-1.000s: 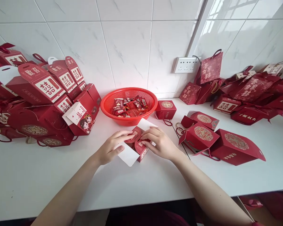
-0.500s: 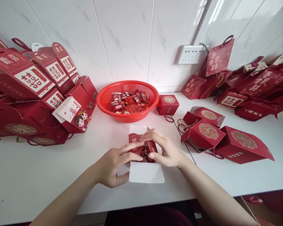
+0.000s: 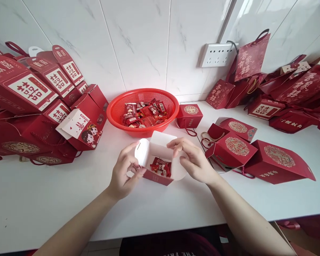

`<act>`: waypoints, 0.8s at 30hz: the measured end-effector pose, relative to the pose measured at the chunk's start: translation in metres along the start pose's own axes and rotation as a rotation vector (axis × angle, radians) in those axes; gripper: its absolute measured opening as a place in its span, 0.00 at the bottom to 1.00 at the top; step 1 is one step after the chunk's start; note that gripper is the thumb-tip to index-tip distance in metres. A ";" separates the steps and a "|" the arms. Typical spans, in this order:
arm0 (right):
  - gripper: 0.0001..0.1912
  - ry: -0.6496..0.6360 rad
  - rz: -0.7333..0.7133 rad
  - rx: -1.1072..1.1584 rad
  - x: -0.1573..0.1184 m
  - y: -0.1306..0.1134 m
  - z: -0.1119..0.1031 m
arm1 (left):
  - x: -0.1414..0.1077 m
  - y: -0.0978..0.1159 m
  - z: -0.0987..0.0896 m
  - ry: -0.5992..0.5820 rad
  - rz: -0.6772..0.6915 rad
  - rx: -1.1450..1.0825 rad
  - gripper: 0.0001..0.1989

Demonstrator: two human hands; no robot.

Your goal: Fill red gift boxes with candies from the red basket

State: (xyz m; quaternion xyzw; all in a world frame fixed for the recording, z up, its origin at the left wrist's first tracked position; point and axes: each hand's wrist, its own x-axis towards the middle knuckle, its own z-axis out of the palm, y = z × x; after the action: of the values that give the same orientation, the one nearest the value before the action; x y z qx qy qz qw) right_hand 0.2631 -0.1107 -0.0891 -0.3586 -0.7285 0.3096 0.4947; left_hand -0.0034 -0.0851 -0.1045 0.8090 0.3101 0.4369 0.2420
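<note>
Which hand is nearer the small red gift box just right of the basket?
Right. The right hand is in front of the small red gift box; the left hand is farther away, to its front left, at the open box.

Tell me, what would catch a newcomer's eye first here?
The bright red basket at the centre, near the wall, with small wrapped packets in it. In front of it, the left hand and right hand flank an open box holding similar packets. Red boxes crowd both sides.
</note>
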 end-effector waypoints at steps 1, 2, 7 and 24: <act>0.19 0.002 0.013 -0.012 0.000 -0.001 0.001 | 0.001 0.000 0.002 0.050 -0.057 0.005 0.08; 0.19 0.005 0.024 -0.026 0.000 -0.002 0.002 | 0.002 0.000 0.005 0.099 -0.099 0.015 0.09; 0.30 0.155 0.091 -0.142 -0.001 -0.001 0.013 | 0.007 0.000 0.016 0.270 -0.191 0.019 0.22; 0.32 0.144 0.065 0.001 0.000 0.012 0.017 | 0.001 -0.005 0.016 0.039 -0.241 -0.153 0.26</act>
State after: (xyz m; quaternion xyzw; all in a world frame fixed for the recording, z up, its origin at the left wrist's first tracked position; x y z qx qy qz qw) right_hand 0.2494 -0.1052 -0.1043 -0.4033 -0.6789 0.2992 0.5356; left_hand 0.0092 -0.0834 -0.1151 0.7366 0.3753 0.4425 0.3475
